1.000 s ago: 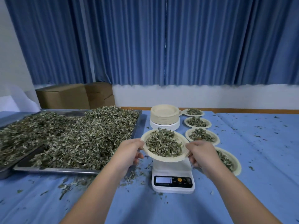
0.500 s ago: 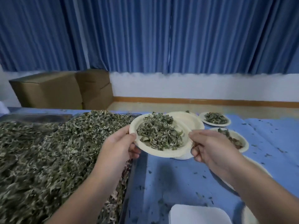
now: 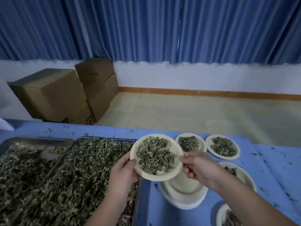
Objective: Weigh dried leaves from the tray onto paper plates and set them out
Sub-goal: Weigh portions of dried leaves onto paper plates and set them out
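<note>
**Item: filled paper plate, held over a blue-covered table**

Surface and room: a table (image 3: pixel 268 162) under a blue cloth, flecked with leaf crumbs. Beyond it are a pale tiled floor, a white wall with an orange skirting, and blue curtains (image 3: pixel 146 30). Brown cardboard boxes (image 3: pixel 48 93) are stacked at far left.

Task item: paper plate (image 3: pixel 140 148), cream, round, shallow-rimmed, carrying a loose mound of grey-green dried leaves (image 3: pixel 154 155). It is held off the table, above the right far corner of the main tray and the plate stack. The left hand (image 3: pixel 123 173) grips its near-left rim, thumb on top. The right hand (image 3: pixel 200 167) pinches its right rim.

Containers, left to right:
- Left metal tray (image 3: pixel 9 142): leaves at the near end, bare metal at the far end.
- Main tray (image 3: pixel 137 201): heaped with leaves.
- Stack of empty plates (image 3: pixel 184 193), beneath the held plate.
- Two filled plates (image 3: pixel 202 142) (image 3: pixel 237 154), side by side at the far edge.
- One plate (image 3: pixel 244 175) partly hidden by the right forearm, some leaves visible.
- One plate (image 3: pixel 219 214) at the bottom edge, with leaves.
</note>
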`<state>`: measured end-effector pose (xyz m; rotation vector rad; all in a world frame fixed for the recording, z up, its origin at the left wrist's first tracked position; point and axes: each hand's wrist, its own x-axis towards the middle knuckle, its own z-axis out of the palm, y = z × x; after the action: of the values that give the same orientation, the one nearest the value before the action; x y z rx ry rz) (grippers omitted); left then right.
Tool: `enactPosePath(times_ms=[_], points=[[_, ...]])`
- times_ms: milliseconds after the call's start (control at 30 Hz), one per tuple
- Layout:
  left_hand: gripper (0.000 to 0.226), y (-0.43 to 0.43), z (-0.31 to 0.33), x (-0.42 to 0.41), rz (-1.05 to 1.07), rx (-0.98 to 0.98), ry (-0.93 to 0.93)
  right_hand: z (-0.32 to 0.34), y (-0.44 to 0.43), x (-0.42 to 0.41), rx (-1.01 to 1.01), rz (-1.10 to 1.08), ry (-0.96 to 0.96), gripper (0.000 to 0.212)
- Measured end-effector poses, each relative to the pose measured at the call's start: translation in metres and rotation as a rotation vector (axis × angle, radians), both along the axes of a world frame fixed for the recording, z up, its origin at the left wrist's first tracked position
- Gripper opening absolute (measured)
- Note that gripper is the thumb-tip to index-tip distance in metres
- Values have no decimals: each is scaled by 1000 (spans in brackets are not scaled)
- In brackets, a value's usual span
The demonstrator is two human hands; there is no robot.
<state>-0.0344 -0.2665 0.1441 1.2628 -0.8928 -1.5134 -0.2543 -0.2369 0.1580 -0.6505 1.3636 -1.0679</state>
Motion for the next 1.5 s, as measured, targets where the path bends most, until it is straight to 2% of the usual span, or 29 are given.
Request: enactPosePath(times_ms=[133, 300, 400, 533, 767, 1000, 1133, 1300, 1500], points=[[18, -44, 10, -16, -21, 30, 23, -6, -57, -18, -12, -38, -44, 12], [18, -79, 2, -20, 22, 83, 40, -34, -125, -36, 52, -115, -66, 22], [11, -93, -9, -17, 29, 95, 27, -60, -155, -44, 113, -217, -67, 17], [13, -107, -23, -14, 41, 95, 41, -94, -181, -51, 190, -293, -75, 7], [18, -123, -44, -12, 42, 88, 73, -119, -210, -48, 280, -329, -15, 23], [19, -121, -52, -12, 31, 103, 82, -126, -217, -45, 344, -266, 128, 39], [19, -109, -45, -13, 16, 99, 86, -121, -208, -49, 380, -181, 215, 31], [21, -88, -29, -9, -11, 76, 85, -97, -184, -54, 371, -112, 270, 39], [21, -48, -10, 1, -36, 39, 102, -56, -138, -47, 184, -177, 181, 11]])
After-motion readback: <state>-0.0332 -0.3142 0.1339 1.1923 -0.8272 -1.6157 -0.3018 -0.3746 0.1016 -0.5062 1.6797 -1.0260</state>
